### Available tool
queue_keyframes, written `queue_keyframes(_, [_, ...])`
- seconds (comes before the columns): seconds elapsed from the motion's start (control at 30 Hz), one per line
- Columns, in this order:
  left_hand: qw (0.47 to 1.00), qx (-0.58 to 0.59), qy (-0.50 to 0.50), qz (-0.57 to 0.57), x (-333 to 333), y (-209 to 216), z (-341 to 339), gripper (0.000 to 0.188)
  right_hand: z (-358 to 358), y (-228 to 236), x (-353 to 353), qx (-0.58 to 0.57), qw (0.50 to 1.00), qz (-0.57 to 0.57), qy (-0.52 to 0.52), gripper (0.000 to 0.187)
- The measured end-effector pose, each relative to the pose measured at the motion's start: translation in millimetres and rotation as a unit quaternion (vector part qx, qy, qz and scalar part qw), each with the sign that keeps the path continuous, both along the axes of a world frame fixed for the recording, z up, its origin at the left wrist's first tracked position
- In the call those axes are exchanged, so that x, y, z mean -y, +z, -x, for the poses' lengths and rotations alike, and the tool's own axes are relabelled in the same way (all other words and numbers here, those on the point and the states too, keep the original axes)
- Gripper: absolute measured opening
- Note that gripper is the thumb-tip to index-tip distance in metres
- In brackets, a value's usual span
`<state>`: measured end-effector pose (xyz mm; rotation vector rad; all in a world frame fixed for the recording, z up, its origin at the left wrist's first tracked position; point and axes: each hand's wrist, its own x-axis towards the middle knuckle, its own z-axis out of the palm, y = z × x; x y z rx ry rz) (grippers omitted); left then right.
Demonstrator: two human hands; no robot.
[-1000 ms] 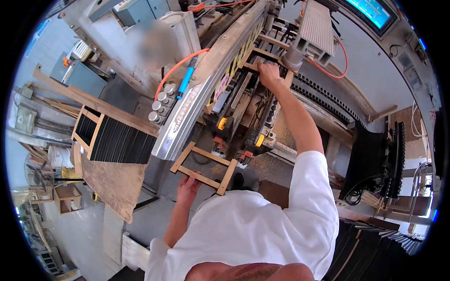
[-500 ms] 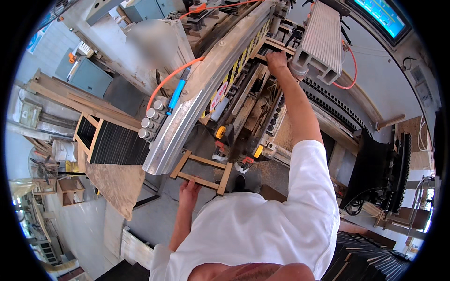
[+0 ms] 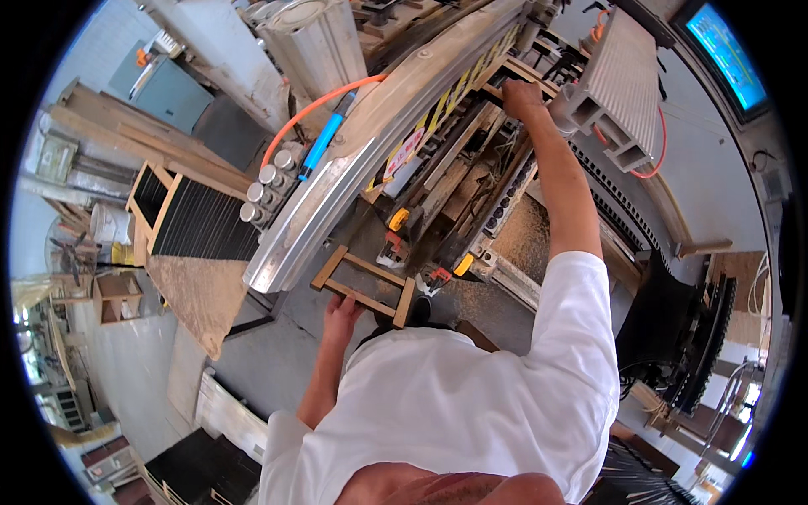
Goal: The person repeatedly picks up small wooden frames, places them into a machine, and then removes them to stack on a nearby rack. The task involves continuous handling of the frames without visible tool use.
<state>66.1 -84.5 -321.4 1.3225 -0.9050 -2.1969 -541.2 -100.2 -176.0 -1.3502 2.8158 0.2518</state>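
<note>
I look down over my white shirt at a woodworking machine point(image 3: 471, 177). A small wooden frame point(image 3: 364, 284) with two crossbars lies on the machine's grey bed, and my left hand point(image 3: 341, 316) grips its near rail. My right arm stretches far up over the machine, and my right hand point(image 3: 522, 97) closes on a wooden frame piece point(image 3: 505, 84) near the yellow-marked guide rail point(image 3: 454, 88).
A long metal beam point(image 3: 370, 160) with an orange hose point(image 3: 316, 105) and a blue cylinder runs diagonally at left. A stack of dark panels point(image 3: 198, 223) in a wooden frame stands at left. A ribbed grey housing point(image 3: 619, 76) sits at upper right. Sawdust covers the bed.
My right hand has reached further up along the machine. My left hand stays on the small wooden frame. My head has tilted, shifting the view.
</note>
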Motion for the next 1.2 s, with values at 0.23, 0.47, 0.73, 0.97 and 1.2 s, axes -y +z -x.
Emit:
queue_keyframes(0.23, [1.000, 0.021, 0.022, 0.007, -16, -5, 1, 0.037, 4, -8, -5, -0.082, 0.991, 0.028, 0.098, 0.016])
queue_keyframes(0.47, [0.990, 0.088, 0.077, 0.080, -16, 8, 0, 0.035, -18, 12, -6, -0.085, 0.993, -0.068, 0.046, 0.024])
queue_keyframes(0.73, [0.919, 0.206, 0.026, 0.334, 7, 42, -34, 0.028, -27, 19, -1, -0.063, 0.997, -0.031, 0.031, 0.019])
queue_keyframes(0.97, [0.926, 0.071, 0.154, 0.337, 40, 151, -99, 0.026, -33, 16, -1, -0.060, 0.998, -0.019, 0.016, 0.023])
queue_keyframes(1.2, [0.886, 0.020, 0.264, 0.381, 127, 237, -187, 0.027, -46, 22, -7, -0.066, 0.997, 0.036, 0.027, 0.026])
